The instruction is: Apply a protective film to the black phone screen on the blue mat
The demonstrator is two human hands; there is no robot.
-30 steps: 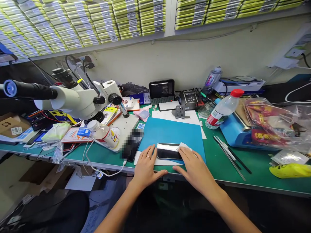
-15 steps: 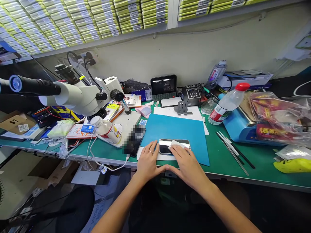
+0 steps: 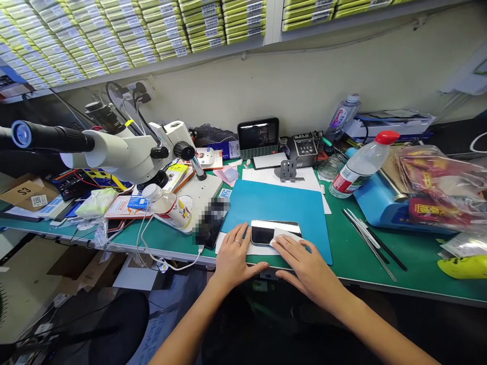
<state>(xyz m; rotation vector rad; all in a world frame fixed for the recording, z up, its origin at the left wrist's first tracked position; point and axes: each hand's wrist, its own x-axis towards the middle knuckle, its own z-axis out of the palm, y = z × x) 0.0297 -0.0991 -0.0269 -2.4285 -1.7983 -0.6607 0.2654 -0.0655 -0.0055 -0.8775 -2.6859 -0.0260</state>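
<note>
A phone (image 3: 262, 234) with a dark, shiny screen lies face up on a blue mat (image 3: 274, 200), near the front edge of the bench. My left hand (image 3: 233, 256) rests at the phone's left end with its fingers stretched out and a ring on one of them; the fingertips are at the phone's edge. Under the fingers of my right hand (image 3: 302, 261) is a white wipe (image 3: 286, 234), pressed on the right part of the screen. That end of the phone is partly hidden by the wipe and hand.
Left of the mat lie a second phone (image 3: 213, 223) on a white cable, a bottle (image 3: 169, 208) and a microscope (image 3: 125, 152). To the right are tweezers and thin tools (image 3: 373, 241), a red-capped bottle (image 3: 359, 167) and a blue machine (image 3: 384, 203). A phone stand (image 3: 288, 171) is behind.
My right hand has slid the wipe a little rightward along the screen. The thumbs, touching before, are now apart. My left hand stays by the phone, and the view has shifted slightly.
</note>
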